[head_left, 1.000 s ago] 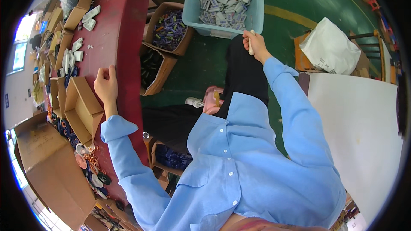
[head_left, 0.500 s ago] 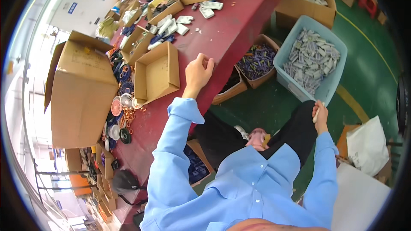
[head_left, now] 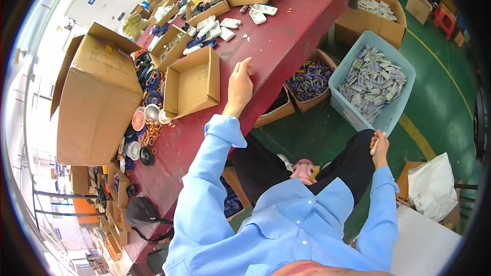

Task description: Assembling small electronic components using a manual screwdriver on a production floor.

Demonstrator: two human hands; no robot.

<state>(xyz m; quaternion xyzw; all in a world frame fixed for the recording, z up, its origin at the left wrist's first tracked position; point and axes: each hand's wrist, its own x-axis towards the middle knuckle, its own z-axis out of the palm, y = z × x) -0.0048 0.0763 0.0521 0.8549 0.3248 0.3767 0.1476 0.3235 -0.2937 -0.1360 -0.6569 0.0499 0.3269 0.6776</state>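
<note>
My left hand (head_left: pixel 239 89) rests at the edge of the red table (head_left: pixel 271 36), its fingers loosely curled with the forefinger and thumb pointing forward. Its palm side is hidden, so I cannot make out whether anything is in it. Left of it is a shallow open cardboard box (head_left: pixel 192 83) with a bare bottom. My right hand (head_left: pixel 380 152) is by my right knee, closed around a slim pale stick-like piece (head_left: pixel 375 146). Just beyond that hand stands a light-blue plastic bin (head_left: pixel 353 115), holding many small grey-white pieces (head_left: pixel 373 79).
Small fans (head_left: pixel 152 113) and orange rings lie beside a tall carton (head_left: pixel 97 102). White handheld casings (head_left: pixel 215 30) lie farther up the table. Under its edge sits a box of purple pieces (head_left: pixel 309 79). A white sack (head_left: pixel 432 186) stands at right, a black bag (head_left: pixel 144 212) at lower left.
The whole view has shifted slightly, with the table and bin lower in the picture. My left forefinger reaches out a little more. My right hand keeps hold of the pale piece.
</note>
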